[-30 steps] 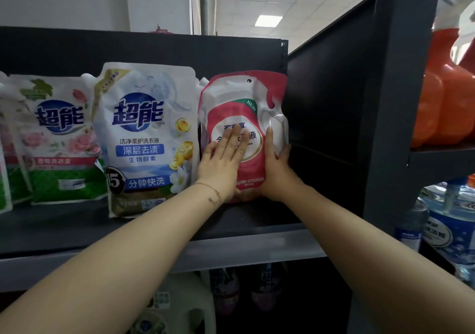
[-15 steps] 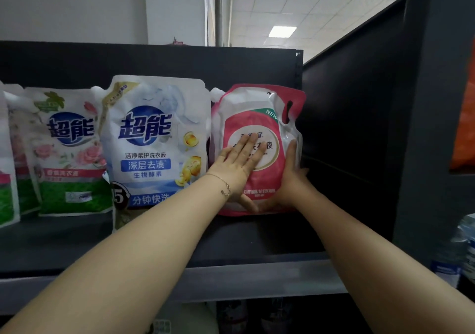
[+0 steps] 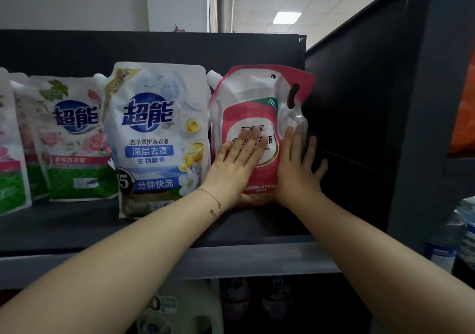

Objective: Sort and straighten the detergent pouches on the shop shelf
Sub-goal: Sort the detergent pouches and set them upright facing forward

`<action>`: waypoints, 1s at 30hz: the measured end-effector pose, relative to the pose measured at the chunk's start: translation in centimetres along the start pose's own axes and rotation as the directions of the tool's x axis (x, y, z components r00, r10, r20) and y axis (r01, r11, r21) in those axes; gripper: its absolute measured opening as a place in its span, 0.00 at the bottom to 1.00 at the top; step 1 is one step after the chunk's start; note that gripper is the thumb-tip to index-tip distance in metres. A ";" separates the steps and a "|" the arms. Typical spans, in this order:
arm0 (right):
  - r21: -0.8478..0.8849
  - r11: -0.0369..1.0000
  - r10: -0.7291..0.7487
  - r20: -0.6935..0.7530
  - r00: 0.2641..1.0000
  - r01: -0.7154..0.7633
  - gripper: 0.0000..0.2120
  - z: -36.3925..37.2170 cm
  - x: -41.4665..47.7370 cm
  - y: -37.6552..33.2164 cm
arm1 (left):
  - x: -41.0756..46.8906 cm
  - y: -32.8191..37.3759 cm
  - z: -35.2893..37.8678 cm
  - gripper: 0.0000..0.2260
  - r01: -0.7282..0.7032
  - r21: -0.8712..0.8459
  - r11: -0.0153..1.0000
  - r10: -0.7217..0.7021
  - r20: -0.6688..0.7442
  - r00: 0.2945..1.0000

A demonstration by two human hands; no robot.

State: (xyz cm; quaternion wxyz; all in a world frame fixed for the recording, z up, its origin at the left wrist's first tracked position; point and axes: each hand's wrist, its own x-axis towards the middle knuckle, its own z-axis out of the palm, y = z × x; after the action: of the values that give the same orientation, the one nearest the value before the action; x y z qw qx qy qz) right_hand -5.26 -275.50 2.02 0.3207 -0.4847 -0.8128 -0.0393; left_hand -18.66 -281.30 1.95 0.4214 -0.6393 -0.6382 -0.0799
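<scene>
As both forearms reach up over the shelf (image 3: pixel 231 259), nearest the camera, each hand lies flat with straight fingers, holding nothing. The left hand (image 3: pixel 237 165) presses its palm and fingers on the front of the pink pouch (image 3: pixel 246 112), covering the lower label. The right hand (image 3: pixel 298 166) is set against the pouch's right edge with the fingers fanned; its inner fingers touch the pouch, while the outer ones reach past the edge over the dark gap before the side panel (image 3: pixel 359 128).

The pouch stands at the right end of the row, directly under both palms. Its long axis is close to vertical and its base sits on the shelf board. The blue pouch (image 3: pixel 159 138) is just beside it on the left, and the green pouch (image 3: pixel 74 138) is further left and set deeper. Behind them all runs the back panel (image 3: pixel 154 48).

The coming move probably turns on this bracket. The left hand has the face, so it can push the pouch back toward the panel. The right hand has the free edge, so it can nudge the pouch left toward its neighbour or square it.
</scene>
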 end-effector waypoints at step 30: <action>-0.070 0.850 -0.526 -0.152 0.837 0.521 0.30 -2.4 -5.6 -8.2 | -10.0 -7.2 -6.3 0.10 -0.225 -0.177 0.958 0.212 -0.090 0.973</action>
State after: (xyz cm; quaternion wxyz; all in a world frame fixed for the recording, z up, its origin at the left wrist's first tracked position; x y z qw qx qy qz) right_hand -8.94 -284.96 2.78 0.3580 -0.2434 -0.8841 -0.1761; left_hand -24.02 -294.05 2.68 0.3882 -0.7393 -0.5383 -0.1143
